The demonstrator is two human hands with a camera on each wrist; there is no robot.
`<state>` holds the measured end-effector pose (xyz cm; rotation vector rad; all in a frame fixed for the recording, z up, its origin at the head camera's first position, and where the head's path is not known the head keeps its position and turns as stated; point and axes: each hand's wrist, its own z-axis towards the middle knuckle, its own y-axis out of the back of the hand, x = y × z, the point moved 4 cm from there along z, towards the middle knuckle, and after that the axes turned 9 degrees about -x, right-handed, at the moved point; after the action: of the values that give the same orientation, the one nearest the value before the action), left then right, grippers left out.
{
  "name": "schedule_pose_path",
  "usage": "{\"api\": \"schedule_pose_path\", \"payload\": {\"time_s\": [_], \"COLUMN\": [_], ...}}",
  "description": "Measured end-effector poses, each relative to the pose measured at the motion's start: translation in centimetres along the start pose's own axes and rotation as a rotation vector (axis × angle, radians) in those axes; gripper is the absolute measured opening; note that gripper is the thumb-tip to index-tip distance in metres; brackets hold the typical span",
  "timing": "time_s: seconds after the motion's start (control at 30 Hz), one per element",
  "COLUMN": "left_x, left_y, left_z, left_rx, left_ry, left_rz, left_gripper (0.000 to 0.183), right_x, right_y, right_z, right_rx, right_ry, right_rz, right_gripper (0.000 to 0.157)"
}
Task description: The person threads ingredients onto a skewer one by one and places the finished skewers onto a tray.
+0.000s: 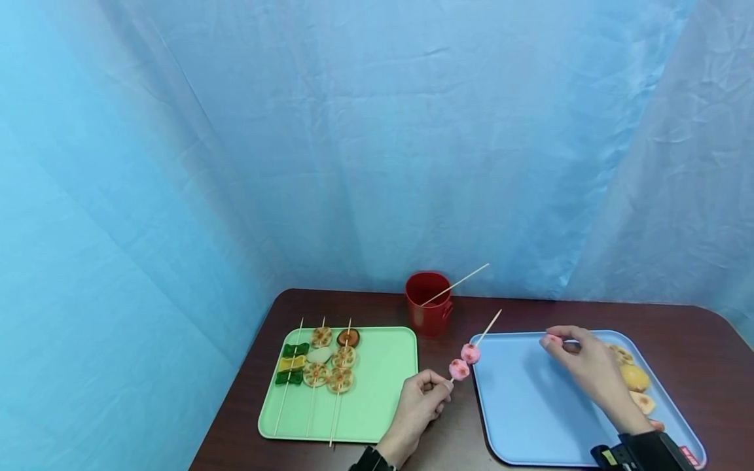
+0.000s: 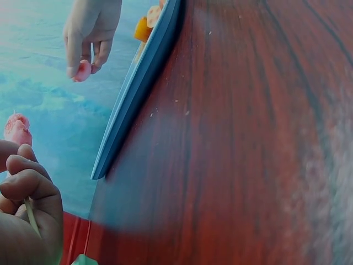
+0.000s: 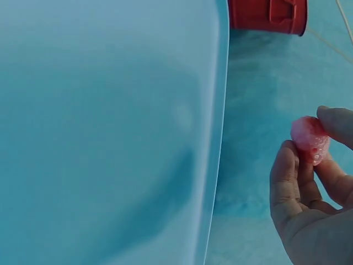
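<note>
My left hand grips a wooden skewer near its lower part. Two pink balls with reddish marks are threaded on it, and its bare tip slants up to the right. Over the blue tray, my right hand pinches a third pink ball between thumb and fingers. This ball is apart from the skewer. In the left wrist view the left fingers curl round the stick just below the pink balls.
Left of my hands, a green tray bears several loaded skewers with lotus slices, green and yellow pieces and a mushroom. A red cup behind holds a bare skewer. Yellow and beige food pieces lie along the blue tray's right side.
</note>
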<state>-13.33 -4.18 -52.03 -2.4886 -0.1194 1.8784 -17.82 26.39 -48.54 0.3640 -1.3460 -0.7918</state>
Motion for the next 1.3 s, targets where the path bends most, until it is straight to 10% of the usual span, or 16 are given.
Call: {"api": "schedule_pose_path", "payload": {"time_s": [0.2, 0.57, 0.9, 1.3], "left_x": [0.1, 0.2, 0.2, 0.3], "left_y": [0.0, 0.0, -0.2, -0.5], "left_z": [0.0, -0.3, -0.5, -0.8], "left_rx": [0.007, 0.032, 0.054, 0.097], "left_ry": [0.001, -0.016, -0.027, -0.039], "left_rz": [0.004, 0.016, 0.028, 0.021], "left_gripper": [0.009, 0.009, 0.011, 0.015], "right_x": [1.2, 1.5, 2.2, 3.1], "right_y": [-0.8, -2.6, -2.4, -2.3], "right_z": [-0.5, -0.8, -0.4, 0.2], "right_rx": [0.033, 0.209, 0.245, 0.201], "right_ry": [-0.052, -0.403, -0.542, -0.623], "right_rz": [0.073, 0.509, 0.979, 1.103], "right_gripper": [0.05, 0.079, 0.027, 0.017]}}
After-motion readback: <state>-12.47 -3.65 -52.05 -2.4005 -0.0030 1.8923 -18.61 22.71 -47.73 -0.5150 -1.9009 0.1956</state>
